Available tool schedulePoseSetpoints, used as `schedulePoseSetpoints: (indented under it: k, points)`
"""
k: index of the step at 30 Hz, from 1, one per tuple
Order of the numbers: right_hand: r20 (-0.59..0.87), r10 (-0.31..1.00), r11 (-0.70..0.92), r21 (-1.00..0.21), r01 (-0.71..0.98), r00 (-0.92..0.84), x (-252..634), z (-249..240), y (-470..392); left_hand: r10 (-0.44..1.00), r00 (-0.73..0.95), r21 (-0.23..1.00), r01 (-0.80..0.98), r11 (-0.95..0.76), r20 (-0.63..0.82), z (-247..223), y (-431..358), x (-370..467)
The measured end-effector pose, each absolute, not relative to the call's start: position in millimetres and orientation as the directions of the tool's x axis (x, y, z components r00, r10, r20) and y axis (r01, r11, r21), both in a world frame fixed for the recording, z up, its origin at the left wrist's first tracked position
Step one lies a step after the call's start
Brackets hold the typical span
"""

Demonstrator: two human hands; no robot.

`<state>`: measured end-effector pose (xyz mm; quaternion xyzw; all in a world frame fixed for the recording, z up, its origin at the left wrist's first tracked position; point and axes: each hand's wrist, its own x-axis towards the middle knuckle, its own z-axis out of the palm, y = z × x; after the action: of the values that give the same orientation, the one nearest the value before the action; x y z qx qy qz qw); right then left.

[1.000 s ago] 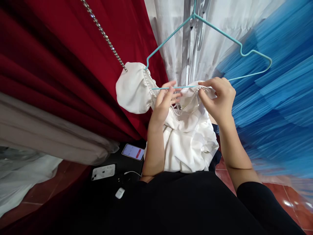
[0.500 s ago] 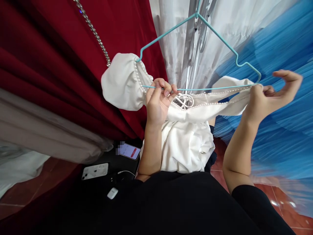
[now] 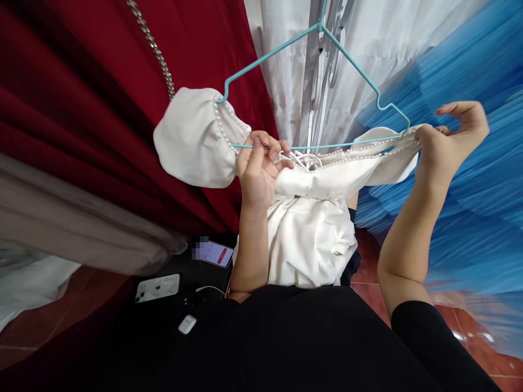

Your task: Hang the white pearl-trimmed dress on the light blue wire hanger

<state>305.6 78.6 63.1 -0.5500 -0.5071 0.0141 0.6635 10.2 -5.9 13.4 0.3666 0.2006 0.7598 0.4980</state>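
Observation:
A white dress (image 3: 312, 239) with pearl-beaded edging hangs on a thin turquoise clothes hanger (image 3: 272, 54), its skirt gathered in my lap. The puffed left sleeve (image 3: 190, 139) sits over the hanger's left end. My left hand (image 3: 259, 169) is closed around the hanger's bottom bar near that sleeve, beside the white lacing (image 3: 304, 160). At the right, my right hand (image 3: 453, 136) pinches the beaded shoulder edge of the dress between thumb and bent fingers, its other fingers raised. The shoulder edge is stretched out past the hanger's right end.
Dark red drapery (image 3: 204, 49) hangs at the left, blue tulle (image 3: 469, 218) at the right. Behind the hanger stand a metal rack post (image 3: 316, 92) and white fabric. Two phones, one lit (image 3: 216, 253) and one white (image 3: 157, 287), lie with a small white case (image 3: 187, 324) on a black surface.
My right hand has drawn the shoulder edge outward, beyond the hanger's end. The hanger and sleeve have shifted slightly left in view. My left hand keeps its grip.

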Motion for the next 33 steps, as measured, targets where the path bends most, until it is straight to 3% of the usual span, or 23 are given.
schedulePoseSetpoints:
  k: [5, 10, 12, 16, 21, 24, 28, 33]
  points:
    - [0.655, 0.558, 0.387, -0.749, 0.539, 0.510, 304, 67, 82, 0.921, -0.253, 0.713, -0.584, -0.389, 0.296, 14, -4, 8]
    - [0.820, 0.462, 0.648, -0.572, 0.503, 0.337, 283, 91, 85, 0.920, -0.270, 0.741, -0.546, -0.390, 0.286, 14, -3, 10]
    - [0.846, 0.446, 0.722, -0.532, 0.443, 0.291, 271, 99, 87, 0.918, -0.269, 0.748, -0.533, -0.395, 0.292, 13, -3, 11]
    - [0.807, 0.553, 0.785, -0.588, 0.194, 0.209, 249, 103, 82, 0.912, -0.268, 0.737, -0.539, -0.408, 0.310, 9, -1, 10]
    - [0.895, 0.366, 0.918, -0.392, 0.058, 0.256, 230, 90, 56, 0.909, -0.250, 0.725, -0.548, -0.417, 0.334, 7, 0, 8]
    - [0.896, 0.430, 0.891, -0.441, 0.111, 0.106, 216, 73, 40, 0.909, -0.248, 0.724, -0.549, -0.417, 0.335, 7, 1, 8]
    - [0.785, 0.513, 0.843, -0.384, 0.376, -0.348, 190, 37, 32, 0.905, -0.246, 0.718, -0.552, -0.424, 0.346, 4, 5, 9]
    - [0.809, 0.478, 0.799, -0.237, 0.553, -0.343, 173, -2, 35, 0.913, -0.220, 0.801, -0.439, -0.406, 0.342, -3, -1, 2]
